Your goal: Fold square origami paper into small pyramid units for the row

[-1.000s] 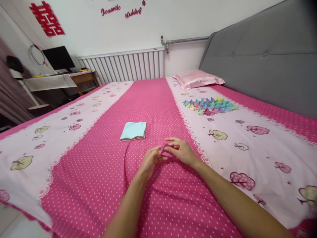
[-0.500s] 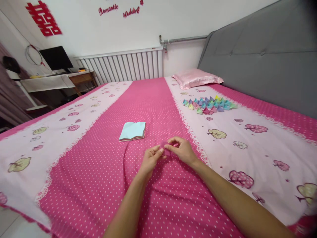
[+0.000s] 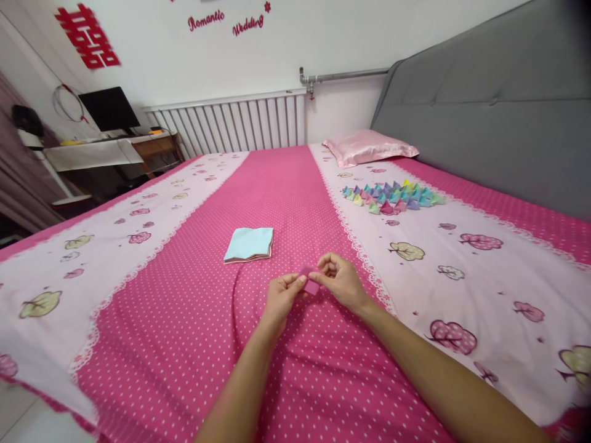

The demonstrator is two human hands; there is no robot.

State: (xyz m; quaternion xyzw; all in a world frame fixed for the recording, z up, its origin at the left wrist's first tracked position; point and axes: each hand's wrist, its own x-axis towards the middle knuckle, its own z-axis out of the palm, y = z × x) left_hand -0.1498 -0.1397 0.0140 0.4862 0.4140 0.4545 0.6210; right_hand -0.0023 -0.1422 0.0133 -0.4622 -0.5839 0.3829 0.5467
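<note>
Between my two hands, just above the bed, is a small folded piece of pink-purple paper (image 3: 311,285). My left hand (image 3: 282,294) pinches its left edge between thumb and fingers. At the paper's right side, my right hand (image 3: 340,280) has its thumb on the upper edge, with the other fingers curled. Beyond my hands and a little left lies a stack of square paper sheets (image 3: 249,243), light blue on top. Farther off to the right stand several small folded paper pieces (image 3: 392,197) in many pastel colours, grouped in rows.
The bed (image 3: 277,184) has a pink dotted cover with pale tree-print bands. A pink pillow (image 3: 369,147) lies by the grey headboard (image 3: 489,92). A radiator (image 3: 231,126) runs along the far wall. At the left is a desk (image 3: 99,154) with a monitor (image 3: 109,109).
The paper now shows more of its flat face, as a tilted diamond between my hands. My right fingers have shifted slightly on it. The view has moved a little.
</note>
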